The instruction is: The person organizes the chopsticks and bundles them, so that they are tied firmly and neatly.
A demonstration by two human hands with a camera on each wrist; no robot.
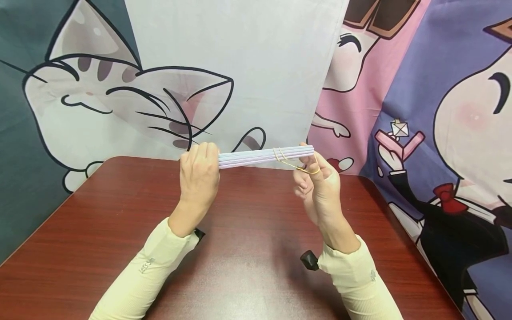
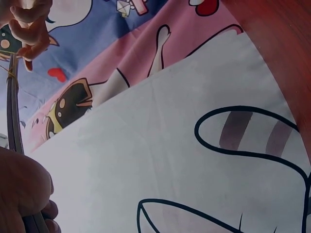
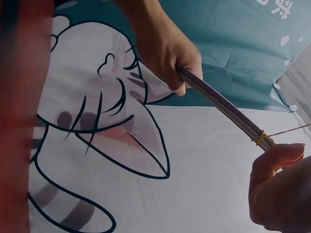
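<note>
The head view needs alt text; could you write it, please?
A left hand grips a bundle of pale sticks; the right hand stretches a yellow elastic band looped around it near the other end, above a reddish-brown table.

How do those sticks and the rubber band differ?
The sticks are pale blue and lilac; the rubber band is yellow. The sticks run straight side by side, while the rubber band loops around them near one end. The sticks are thicker than the band. Both are held off the table.
</note>
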